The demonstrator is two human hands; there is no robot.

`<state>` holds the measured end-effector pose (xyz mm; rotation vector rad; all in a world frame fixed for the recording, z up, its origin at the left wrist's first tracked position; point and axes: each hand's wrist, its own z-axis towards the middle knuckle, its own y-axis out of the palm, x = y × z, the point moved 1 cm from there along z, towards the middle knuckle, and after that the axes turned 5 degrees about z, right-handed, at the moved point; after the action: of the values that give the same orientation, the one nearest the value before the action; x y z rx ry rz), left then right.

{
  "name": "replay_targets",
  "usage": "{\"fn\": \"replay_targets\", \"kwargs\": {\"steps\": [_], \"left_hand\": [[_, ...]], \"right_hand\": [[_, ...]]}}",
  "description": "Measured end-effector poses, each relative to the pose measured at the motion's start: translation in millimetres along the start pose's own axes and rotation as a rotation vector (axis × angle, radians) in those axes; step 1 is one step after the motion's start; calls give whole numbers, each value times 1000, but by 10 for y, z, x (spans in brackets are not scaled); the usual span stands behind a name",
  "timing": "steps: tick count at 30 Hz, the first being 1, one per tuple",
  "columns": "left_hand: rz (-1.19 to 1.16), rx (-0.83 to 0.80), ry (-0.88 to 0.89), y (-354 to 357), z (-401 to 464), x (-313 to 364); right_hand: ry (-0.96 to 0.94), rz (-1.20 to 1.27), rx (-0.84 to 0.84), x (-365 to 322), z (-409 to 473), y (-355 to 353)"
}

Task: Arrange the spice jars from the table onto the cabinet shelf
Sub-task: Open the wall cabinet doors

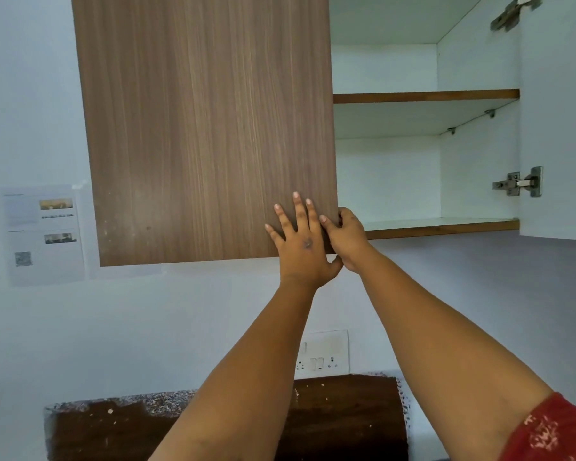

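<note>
While L hand (pixel 301 242) lies flat on cabinet door (pixel 207 128), R hand (pixel 345 239) grips its edge.

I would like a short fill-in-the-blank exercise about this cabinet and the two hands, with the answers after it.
1. The left hand lies flat on the wooden ____ of the cabinet.
2. The right hand curls its fingers round the door's ____ edge.
3. The right half of the cabinet stands ____, showing its shelves.
4. On the wall under the cabinet sits a white ____ plate.

Answers: door; right; open; switch
</note>
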<state>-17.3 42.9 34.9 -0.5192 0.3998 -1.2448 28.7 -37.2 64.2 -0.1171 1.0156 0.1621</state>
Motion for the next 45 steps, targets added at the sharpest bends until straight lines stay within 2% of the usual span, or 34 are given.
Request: {"fn": "replay_targets", "kwargs": {"steps": [9,13,18,21,26,31,34,41,43,45], "left_hand": [[-59,14,-35,-640,-472,120],[-126,32,-64,-1032,-785,69],[72,-39,5,-1702,-1202,-67],[-80,-20,-28,-2181,-1519,-191],[-344,27,-213,-2612,-1896,-640],[-267,3,-216,-2993,-2186,-1182],[-330,-9,-212,-3182,-2328,-1571],[-333,-108,-263,-3356,-2544,-2374],[-395,-106,-282,-3398,-2626,-2566],[-419,-64,-286,-3438,-2694,-2748]], "right_hand": [[-16,-4,31,-428,-730,-158],[-79,-72,35,-727,-1204,-160],[-144,-148,51,-1154,-1923,-49],[-197,-174,65,-1409,-2333,105],[-270,-161,74,-1826,-3008,494],[-362,-218,122,-2126,-3499,1028],[-377,-247,162,-2263,-3745,1423],[-361,-180,67,-2464,-4144,2245],[-343,-188,114,-2502,-4283,2481],[-348,-200,72,-2531,-4389,2692]]}}
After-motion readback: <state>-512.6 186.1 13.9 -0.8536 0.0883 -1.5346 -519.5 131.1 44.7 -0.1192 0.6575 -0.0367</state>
